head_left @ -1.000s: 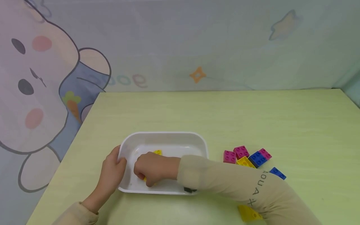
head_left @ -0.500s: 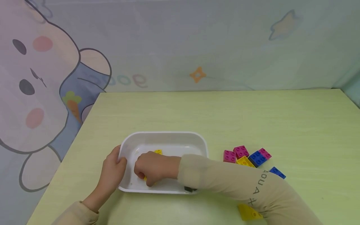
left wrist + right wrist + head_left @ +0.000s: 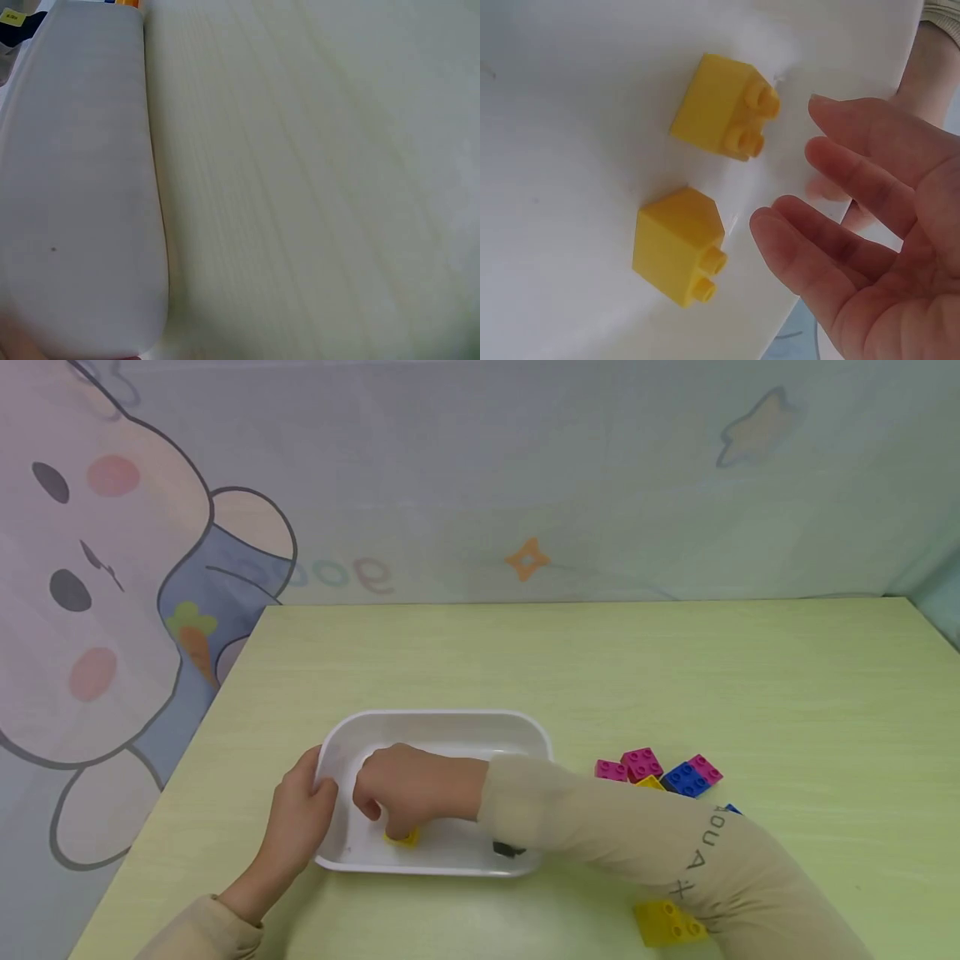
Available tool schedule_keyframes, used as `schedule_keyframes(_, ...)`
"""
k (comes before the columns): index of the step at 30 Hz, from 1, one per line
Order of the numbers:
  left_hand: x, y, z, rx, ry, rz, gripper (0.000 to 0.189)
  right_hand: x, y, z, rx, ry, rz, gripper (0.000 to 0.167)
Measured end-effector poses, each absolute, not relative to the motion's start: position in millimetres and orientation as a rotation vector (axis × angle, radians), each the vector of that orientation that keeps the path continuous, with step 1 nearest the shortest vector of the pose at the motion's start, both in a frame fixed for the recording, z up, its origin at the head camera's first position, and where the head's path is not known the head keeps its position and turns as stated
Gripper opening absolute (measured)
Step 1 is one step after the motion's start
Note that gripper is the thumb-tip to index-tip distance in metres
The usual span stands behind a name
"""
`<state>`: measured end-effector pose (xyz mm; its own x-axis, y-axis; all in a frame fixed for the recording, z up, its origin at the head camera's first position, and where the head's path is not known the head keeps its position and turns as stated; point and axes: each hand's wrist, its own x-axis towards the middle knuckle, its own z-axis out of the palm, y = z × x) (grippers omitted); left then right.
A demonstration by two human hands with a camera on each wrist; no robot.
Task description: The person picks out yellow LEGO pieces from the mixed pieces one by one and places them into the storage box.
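Note:
My left hand grips the left end of a white plastic tub, thumb over its rim. The tub's outer wall fills the left of the left wrist view. Inside the tub hovers my right hand, its fingers loosely bent and nothing between them. In the right wrist view, two yellow toy building bricks lie on the tub floor just off the fingertips: an upper brick and a lower brick. From the head, only one yellow brick shows beneath the right hand; the other is hidden.
Right of the tub lie pink bricks, a blue brick and a partly covered yellow brick. Another yellow brick sits near the front, beside the right sleeve. A dark piece shows under the cuff.
My right hand has loosened and shifted slightly toward the far side of the tub, uncovering more of the near yellow brick and covering the far one. The left hand stays put.

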<state>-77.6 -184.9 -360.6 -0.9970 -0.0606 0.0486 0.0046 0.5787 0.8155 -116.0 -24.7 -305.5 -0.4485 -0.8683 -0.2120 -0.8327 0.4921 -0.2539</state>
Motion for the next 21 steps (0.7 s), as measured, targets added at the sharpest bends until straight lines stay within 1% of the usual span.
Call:
schedule_keyframes(12, -77.3, -182.6, -359.1, 0.064, -2.743, -1.402, 0.043, -125.0, -16.4, -293.2, -1.378, 2.431, -0.178, 0.009)
schedule_keyframes(21, -77.0, -182.7, -357.6, 0.08, -2.763, -1.376, 0.043, -133.2, 2.4, -280.3, -1.291, 2.481, -0.184, 0.01)
